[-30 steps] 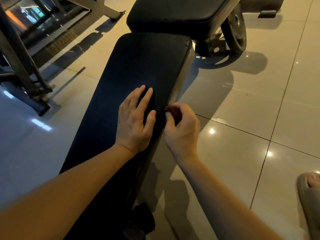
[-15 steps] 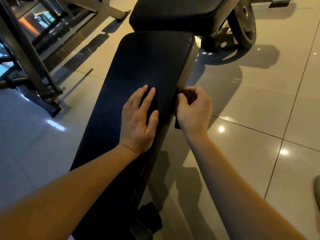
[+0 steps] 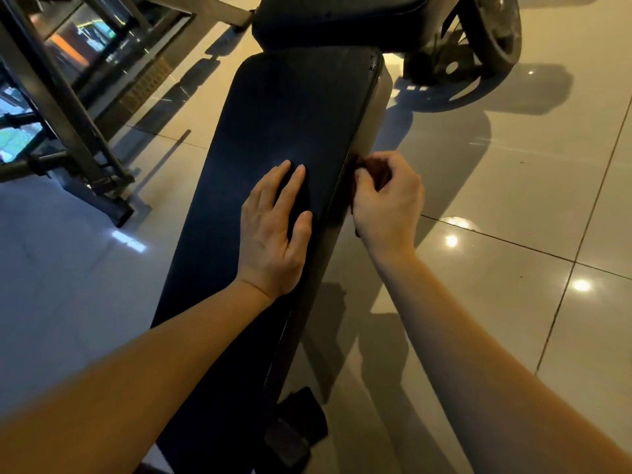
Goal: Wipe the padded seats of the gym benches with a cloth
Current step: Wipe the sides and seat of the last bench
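A: Since the cloth (image 3: 374,171) is bunched against the right edge of the pad (image 3: 290,124), how much can be counted as done?

B: Little can be read off the surface. No wet streak or clean band is shown on top; only a faint sheen is seen near the middle. The side edge is judged to be the part in hand, about halfway along. The far stretch of that edge and the second pad (image 3: 328,18) beyond are probably left to do.

A: And how are the hands set?

B: The cloth is pinched in the curled fingers of the right hand (image 3: 390,203) and pressed to the pad's side wall. The left hand (image 3: 273,230) is laid flat on top with its fingers straight and nothing gripped; the pad is likely being steadied.

A: What is shown of the materials?

B: The pad is long and flat with rounded corners. Its cover looks like dark, finely grained vinyl over foam, with a paler side band. The cloth is dark reddish, soft and crumpled. The floor (image 3: 513,200) is glossy pale tile, and lamps are mirrored in it. A spoked wheel (image 3: 492,39) is seen beside the second pad.
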Available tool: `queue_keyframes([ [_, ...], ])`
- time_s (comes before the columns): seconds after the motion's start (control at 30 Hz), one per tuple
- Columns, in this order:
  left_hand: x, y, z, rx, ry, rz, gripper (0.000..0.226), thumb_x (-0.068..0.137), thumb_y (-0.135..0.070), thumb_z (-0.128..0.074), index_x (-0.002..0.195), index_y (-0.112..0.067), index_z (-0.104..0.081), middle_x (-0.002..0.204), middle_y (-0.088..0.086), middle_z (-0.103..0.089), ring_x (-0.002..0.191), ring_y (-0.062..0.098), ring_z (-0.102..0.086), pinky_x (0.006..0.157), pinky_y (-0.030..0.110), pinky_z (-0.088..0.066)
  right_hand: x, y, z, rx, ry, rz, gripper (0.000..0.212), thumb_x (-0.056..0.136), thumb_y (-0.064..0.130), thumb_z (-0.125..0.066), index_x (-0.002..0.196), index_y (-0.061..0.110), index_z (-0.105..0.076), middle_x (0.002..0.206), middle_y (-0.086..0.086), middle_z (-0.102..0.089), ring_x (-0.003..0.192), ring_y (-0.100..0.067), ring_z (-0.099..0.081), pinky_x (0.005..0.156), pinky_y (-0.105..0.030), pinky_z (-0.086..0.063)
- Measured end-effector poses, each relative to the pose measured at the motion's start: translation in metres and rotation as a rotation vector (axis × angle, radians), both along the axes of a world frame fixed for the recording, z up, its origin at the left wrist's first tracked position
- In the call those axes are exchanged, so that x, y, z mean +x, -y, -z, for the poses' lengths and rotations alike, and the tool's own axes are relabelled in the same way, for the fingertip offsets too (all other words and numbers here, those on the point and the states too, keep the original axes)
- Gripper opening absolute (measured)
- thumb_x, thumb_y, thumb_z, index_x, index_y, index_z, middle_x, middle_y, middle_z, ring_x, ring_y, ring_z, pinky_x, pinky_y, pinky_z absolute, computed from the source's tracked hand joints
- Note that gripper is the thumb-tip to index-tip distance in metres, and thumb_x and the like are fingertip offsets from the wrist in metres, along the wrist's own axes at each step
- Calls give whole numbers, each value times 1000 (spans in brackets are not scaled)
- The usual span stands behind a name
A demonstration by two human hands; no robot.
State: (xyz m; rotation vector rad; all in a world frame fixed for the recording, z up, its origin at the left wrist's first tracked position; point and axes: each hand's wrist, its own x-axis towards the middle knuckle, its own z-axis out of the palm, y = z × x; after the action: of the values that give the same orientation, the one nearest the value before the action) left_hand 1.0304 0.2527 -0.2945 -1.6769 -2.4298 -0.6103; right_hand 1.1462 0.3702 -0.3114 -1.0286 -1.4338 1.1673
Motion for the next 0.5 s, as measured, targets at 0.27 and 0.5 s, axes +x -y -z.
queue_keyframes([
  [0.27,-2,-1,2,-3,-3,0,58,102,-41,-34,157,-21,-35,164,1,-29,150,19,-28,120,50,-27,14,64,17,-25,46,-103,5,95,14,-65,100,15,-68,88,6,-66,83,-5,-60,75,-16,-48],
  [0.5,0,3,1,-14,-11,-7,58,103,-41,-34,157,-22,-34,164,0,-29,150,17,-27,120,51,-27,-1,7,13,-110,79,10,5,94,14,-65,97,14,-69,85,7,-65,80,-8,-59,74,-21,-47],
])
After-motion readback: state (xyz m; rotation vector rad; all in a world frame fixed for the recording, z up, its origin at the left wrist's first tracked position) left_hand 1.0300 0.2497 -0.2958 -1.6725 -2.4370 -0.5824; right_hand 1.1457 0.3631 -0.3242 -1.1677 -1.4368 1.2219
